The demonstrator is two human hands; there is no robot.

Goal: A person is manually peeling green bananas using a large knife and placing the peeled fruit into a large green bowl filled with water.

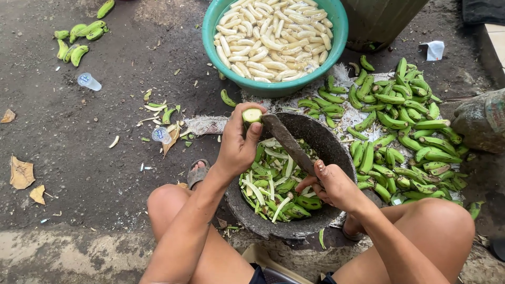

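Banana [252,115], green and likely firm, sits clenched in the left hand [238,147] while the right hand [331,186] grips a knife [288,141] against its cut tip.

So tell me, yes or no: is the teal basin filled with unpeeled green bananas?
No, the teal basin holds peeled, pale bananas; the green bananas lie heaped on the ground beside it.
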